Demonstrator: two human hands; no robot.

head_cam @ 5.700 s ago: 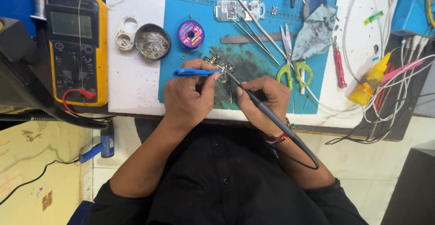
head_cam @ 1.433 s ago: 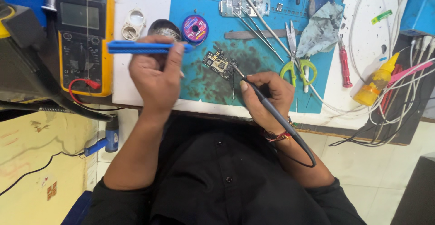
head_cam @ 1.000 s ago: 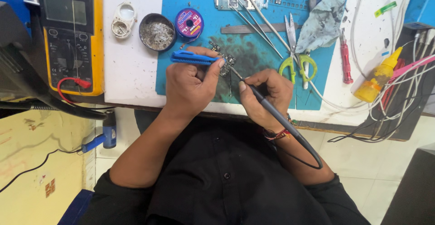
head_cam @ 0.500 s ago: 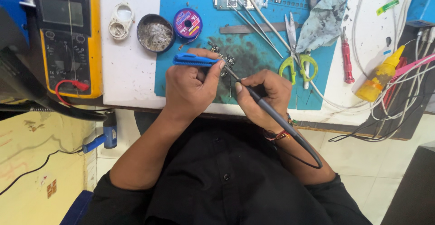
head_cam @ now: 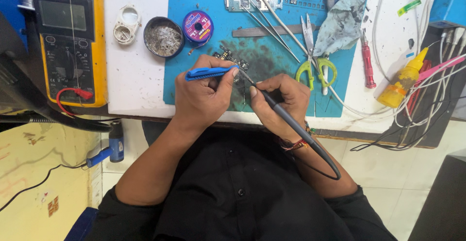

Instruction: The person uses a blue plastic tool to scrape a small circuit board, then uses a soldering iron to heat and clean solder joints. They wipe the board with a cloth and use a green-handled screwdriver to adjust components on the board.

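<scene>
We're looking straight down from the single head-worn camera, close above the white workbench (head_cam: 136, 83), facing its far edge at the top of frame. Our own black shirt fills the bottom; the blue rubber work mat (head_cam: 272, 37) sits centre. No second view shares this scene.

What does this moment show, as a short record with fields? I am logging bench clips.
Left hand: left hand holds a blue tool level over the small circuit board.
Right hand: right hand holds a soldering iron like a pen, tip at the board.
Surface: blue mat on a white table.
Nearby: yellow meter, round tin, scissors, yellow bottle.
</scene>
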